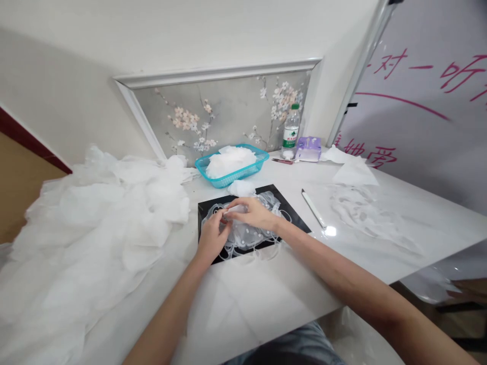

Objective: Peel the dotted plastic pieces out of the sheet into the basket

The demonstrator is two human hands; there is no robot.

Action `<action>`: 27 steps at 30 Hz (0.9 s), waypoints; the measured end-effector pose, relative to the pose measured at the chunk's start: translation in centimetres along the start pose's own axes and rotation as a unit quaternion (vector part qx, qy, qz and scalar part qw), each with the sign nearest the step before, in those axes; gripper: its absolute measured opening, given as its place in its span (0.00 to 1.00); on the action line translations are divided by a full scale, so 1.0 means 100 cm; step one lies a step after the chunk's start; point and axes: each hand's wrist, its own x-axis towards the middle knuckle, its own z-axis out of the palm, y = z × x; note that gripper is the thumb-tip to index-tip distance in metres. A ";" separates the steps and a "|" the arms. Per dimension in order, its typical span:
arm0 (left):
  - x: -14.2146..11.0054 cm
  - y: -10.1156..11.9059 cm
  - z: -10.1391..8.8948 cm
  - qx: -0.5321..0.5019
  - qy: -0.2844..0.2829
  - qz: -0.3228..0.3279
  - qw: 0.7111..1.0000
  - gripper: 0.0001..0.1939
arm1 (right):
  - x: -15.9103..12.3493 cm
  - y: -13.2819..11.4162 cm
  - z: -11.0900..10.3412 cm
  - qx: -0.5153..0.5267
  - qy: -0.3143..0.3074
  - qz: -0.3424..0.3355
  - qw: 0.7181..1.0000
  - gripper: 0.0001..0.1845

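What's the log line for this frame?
left hand: pinching dotted white mesh | right hand: pinching same mesh | under mesh: black board | behind: teal basket

Crumpled white dotted mesh with looped edging on a black board

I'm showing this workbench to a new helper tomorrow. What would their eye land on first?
The big heap of white sheer fabric spilling over the left of the table stands out most. At the centre, the left hand and right hand work at dotted white fabric on a black board. Behind them sits a teal basket of white material.
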 end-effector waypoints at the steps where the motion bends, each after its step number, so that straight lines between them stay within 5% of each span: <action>1: 0.000 0.001 0.000 -0.012 -0.003 -0.005 1.000 0.13 | 0.000 0.001 0.000 -0.008 0.006 -0.014 1.000 0.09; 7: 0.002 0.001 0.003 -0.025 -0.009 -0.061 0.998 0.12 | 0.004 0.013 0.006 0.004 0.125 -0.034 0.992 0.09; 11: 0.004 -0.003 0.004 -0.021 -0.007 -0.088 0.996 0.11 | 0.007 0.022 0.005 0.046 0.234 0.015 0.971 0.11; 16: 0.002 0.002 0.001 -0.005 -0.023 -0.083 0.996 0.09 | 0.011 0.033 -0.028 0.068 0.486 0.067 0.869 0.16; 18: 0.001 0.007 -0.001 0.004 -0.016 -0.072 0.997 0.12 | 0.013 0.038 -0.040 0.034 0.524 0.045 0.850 0.17; 20: -0.001 0.013 -0.001 0.040 0.007 -0.083 0.996 0.16 | 0.015 0.041 -0.043 0.016 0.470 0.034 0.882 0.21; 24: -0.008 0.023 -0.001 0.217 0.047 -0.151 0.963 0.19 | 0.014 0.045 -0.029 -0.040 0.199 0.073 0.977 0.33; 27: -0.010 0.026 -0.003 0.283 0.021 -0.127 0.951 0.19 | 0.009 0.042 -0.017 -0.104 0.034 0.044 0.993 0.35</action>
